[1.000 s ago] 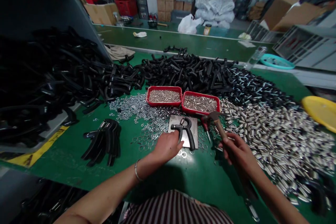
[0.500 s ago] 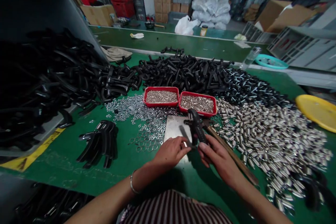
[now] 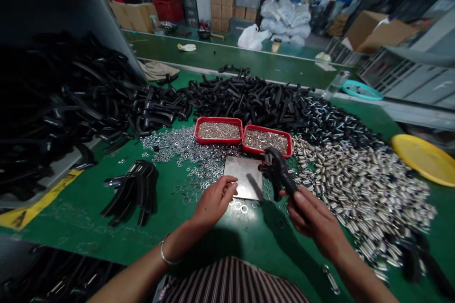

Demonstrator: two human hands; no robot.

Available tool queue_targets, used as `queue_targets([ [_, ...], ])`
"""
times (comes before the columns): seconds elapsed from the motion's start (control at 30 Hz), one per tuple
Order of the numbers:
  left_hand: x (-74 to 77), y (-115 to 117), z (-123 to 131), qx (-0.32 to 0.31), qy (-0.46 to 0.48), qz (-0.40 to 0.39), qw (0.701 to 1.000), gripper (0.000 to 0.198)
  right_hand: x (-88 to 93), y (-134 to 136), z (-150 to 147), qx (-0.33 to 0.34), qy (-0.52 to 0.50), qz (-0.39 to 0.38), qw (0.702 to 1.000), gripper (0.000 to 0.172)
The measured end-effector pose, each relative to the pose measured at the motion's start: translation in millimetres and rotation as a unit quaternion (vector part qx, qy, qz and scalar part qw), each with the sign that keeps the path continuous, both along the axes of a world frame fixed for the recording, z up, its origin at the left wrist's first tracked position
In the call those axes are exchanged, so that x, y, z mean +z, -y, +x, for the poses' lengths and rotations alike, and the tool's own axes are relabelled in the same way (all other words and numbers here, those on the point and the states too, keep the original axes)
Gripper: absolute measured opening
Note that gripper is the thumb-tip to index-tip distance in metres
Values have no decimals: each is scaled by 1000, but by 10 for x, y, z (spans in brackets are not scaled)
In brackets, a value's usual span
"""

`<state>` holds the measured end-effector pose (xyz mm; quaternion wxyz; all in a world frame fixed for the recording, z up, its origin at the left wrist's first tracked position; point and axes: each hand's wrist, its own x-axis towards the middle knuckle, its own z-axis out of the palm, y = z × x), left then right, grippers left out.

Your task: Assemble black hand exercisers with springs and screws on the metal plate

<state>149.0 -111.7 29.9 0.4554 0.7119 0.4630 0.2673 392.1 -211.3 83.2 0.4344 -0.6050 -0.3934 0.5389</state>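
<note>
My right hand (image 3: 313,213) is wrapped around a black hand grip strengthener (image 3: 284,175), raised above the table with its curved end up. A coil shows near its top. Left of it, my left hand (image 3: 215,201) has loosely bent fingers, thumb apart, and nothing visible in them. Its fingertips are by the edge of a flat metal plate (image 3: 243,177). A few flat rings (image 3: 243,209) lie at the plate's near edge. Farther left rests a bunch of black hand grips with coils (image 3: 133,187).
Two red trays (image 3: 218,141) of small metal parts stand behind the plate. Loose nuts (image 3: 174,147) spread to the left; metal cylinders (image 3: 355,189) heap on the right. Black handles (image 3: 241,97) pile behind. A grey crate (image 3: 119,47), yellow lid (image 3: 423,158) and turquoise lid (image 3: 362,91) flank them.
My left hand has drawn back leftward from the hand grip strengthener. My right hand has carried it slightly right. The wooden handle beside my right hand no longer shows; the near rings are uncovered.
</note>
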Motion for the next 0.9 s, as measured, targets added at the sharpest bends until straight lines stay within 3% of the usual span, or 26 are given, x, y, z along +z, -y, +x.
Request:
queue_targets([
  [0.07, 47, 3, 30, 7, 15, 10, 1000, 29, 18, -3, -31, -23, -216, -20, 976, 37],
  [0.13, 90, 9, 60, 10, 26, 20, 999, 28, -51, -8, -78, -22, -359, -37, 932, 34],
  [0.27, 140, 24, 80, 10, 40, 18, 999, 27, -271, 0, -158, -17, -507, -65, 859, 33],
  [0.37, 139, 38, 74, 15, 46, 1, 999, 27, -342, 19, -183, -22, -551, -69, 831, 32],
  [0.47, 127, 55, 95, 30, 67, -22, 997, 27, -349, 38, -192, -18, -557, -66, 828, 34],
  [0.53, 121, 60, 133, 35, 140, -65, 987, 35, -359, 52, -205, -12, -548, -61, 834, 35],
  [0.6, 114, 54, 183, 22, 245, -144, 958, 46, -381, 69, -226, 2, -529, -61, 846, 36],
  [0.67, 103, 38, 233, 10, 318, -218, 923, 44, -406, 89, -251, 18, -495, -65, 866, 35],
  [0.8, 78, 21, 305, 34, 347, -268, 898, 33, -429, 117, -274, 16, -418, -67, 906, 33],
  [0.9, 75, 39, 332, 40, 368, -303, 878, 36, -436, 115, -254, 1, -425, -61, 903, 34],
])
